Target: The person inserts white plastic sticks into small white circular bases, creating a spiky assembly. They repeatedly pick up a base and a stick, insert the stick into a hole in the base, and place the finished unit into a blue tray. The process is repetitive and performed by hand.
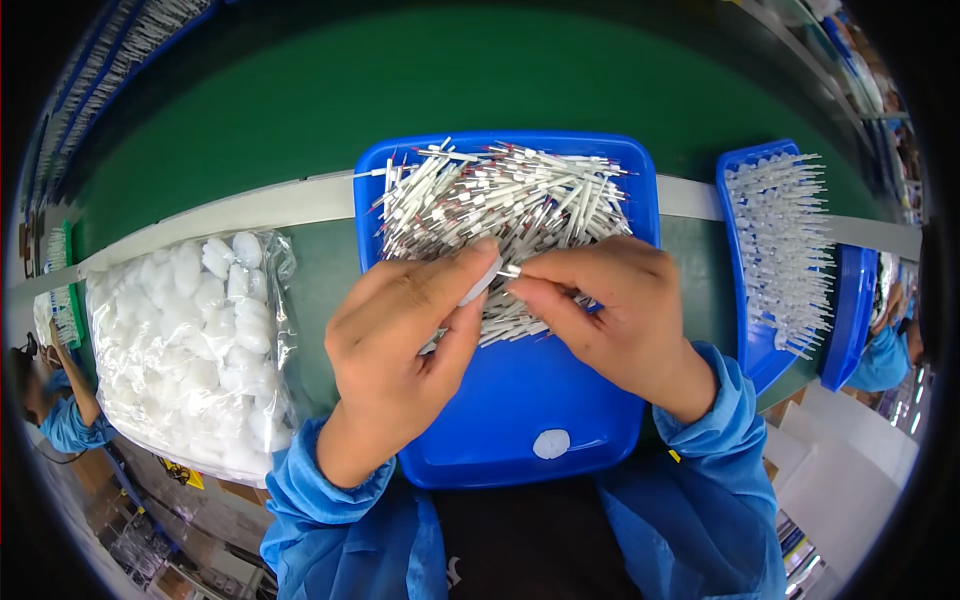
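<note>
Green workbench (330,100), with a bag of white pads (190,350) at left and, centrally, a blue tray (490,410) whose far half is heaped with thin white sticks (530,185). Over the heap, the left hand pinches (395,320) a white oval pad (481,281); the right hand (625,310) pinches a small white-tipped piece (511,271) just beside it. Loose fingertips could drop the piece among the sticks; pressing hard might crease the pad.

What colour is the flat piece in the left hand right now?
White: the flat piece shows best in the head view, between the left hand's fingers.
</note>
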The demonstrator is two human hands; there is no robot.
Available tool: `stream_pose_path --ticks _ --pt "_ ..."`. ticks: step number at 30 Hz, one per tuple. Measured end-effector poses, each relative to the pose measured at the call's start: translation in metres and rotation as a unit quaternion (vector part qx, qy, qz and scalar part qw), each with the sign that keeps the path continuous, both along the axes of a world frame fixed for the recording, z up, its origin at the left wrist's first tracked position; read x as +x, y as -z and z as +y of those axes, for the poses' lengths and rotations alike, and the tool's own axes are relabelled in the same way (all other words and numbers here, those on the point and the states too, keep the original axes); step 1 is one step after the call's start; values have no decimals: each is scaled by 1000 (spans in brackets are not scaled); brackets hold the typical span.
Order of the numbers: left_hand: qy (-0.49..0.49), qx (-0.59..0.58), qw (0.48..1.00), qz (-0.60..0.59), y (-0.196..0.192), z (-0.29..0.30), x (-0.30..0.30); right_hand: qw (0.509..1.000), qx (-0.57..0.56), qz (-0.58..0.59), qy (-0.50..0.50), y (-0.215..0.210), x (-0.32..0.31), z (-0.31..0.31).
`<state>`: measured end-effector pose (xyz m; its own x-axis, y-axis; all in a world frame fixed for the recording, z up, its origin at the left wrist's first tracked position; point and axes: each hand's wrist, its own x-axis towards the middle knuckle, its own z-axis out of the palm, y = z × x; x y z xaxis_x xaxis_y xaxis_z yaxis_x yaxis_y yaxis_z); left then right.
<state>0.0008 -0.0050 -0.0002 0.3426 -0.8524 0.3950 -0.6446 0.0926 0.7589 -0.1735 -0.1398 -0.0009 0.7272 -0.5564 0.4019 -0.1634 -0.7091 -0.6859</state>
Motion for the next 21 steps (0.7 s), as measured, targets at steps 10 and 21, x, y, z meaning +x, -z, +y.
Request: stream_pose_path --ticks 10,21 --pt "-32 49 998 -9 -5 5 -13 976 -216 -20 22 5 7 4" --pt "58 21 994 94 -9 10 3 998 19 -43 -44 -14 -5 -6"
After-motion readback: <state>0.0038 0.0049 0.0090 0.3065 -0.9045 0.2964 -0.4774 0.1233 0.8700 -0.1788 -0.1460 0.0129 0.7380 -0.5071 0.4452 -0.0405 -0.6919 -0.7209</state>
